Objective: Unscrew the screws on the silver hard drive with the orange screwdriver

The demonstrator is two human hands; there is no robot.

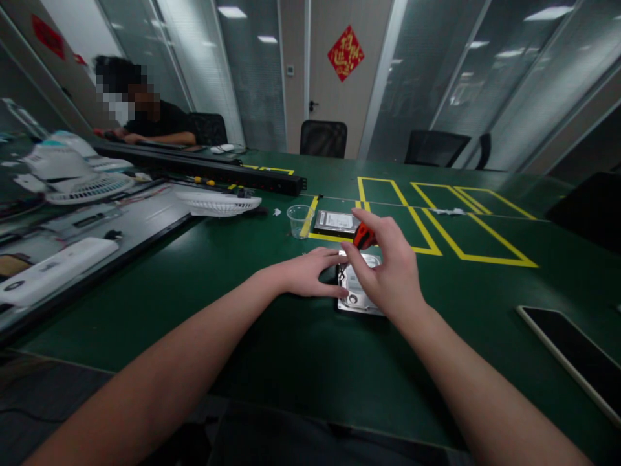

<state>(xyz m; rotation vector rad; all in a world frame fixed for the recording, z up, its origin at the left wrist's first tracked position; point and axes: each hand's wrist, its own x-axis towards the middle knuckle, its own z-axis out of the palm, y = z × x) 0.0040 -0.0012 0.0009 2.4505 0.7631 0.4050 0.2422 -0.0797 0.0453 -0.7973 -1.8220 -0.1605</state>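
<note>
A silver hard drive (357, 294) lies flat on the green table in front of me. My left hand (313, 272) grips its left side, fingers at the far edge and thumb on the near left part. Above the drive, my right hand (391, 265) is closed round the red and black handle of a screwdriver (363, 237). The tool's shaft and tip are hard to make out. Part of the drive's right side is hidden by my right hand. Just behind, a second hard drive (334, 221) with a white label rests within yellow tape, beside a clear plastic cup (300, 222).
Yellow tape rectangles (499, 260) mark the table's right half. A phone-like dark slab (572, 343) lies at right. On the left are a large panel (145, 213), white fan parts (218, 202) and a long black bar (262, 178). A person (160, 123) sits at far left.
</note>
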